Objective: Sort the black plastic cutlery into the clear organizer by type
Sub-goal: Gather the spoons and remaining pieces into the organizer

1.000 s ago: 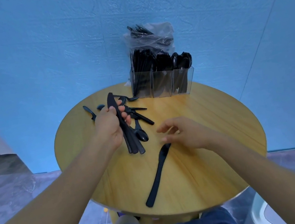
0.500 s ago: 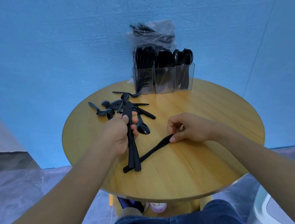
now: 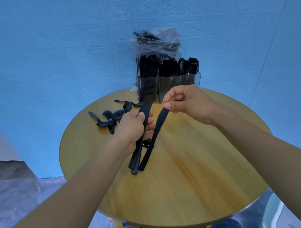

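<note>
Lifted off the table since half a second ago, the single knife (image 3: 154, 133) now hangs slanted in the air, pinched at its blade end between thumb and forefinger of the right hand (image 3: 186, 103), whose other fingers are curled in; its handle end points down and toward the person, just beside the ends of the other knives. Both hands have risen and drawn nearer the organizer (image 3: 169, 88); the left hand (image 3: 131, 130) grips a bundle of knives (image 3: 141, 135) around the middle, fingers wrapped round them, blade tips sticking up past the thumb and handles angled down over the round wooden table (image 3: 195, 166). A loose heap of spoons (image 3: 110, 119) lies on the table to the left of the left hand, near the far edge; the clear organizer stands at the back of the table against the blue wall (image 3: 54, 50), its three compartments filled with upright black cutlery; a plastic bag of cutlery (image 3: 154, 40) sits behind and above it.
</note>
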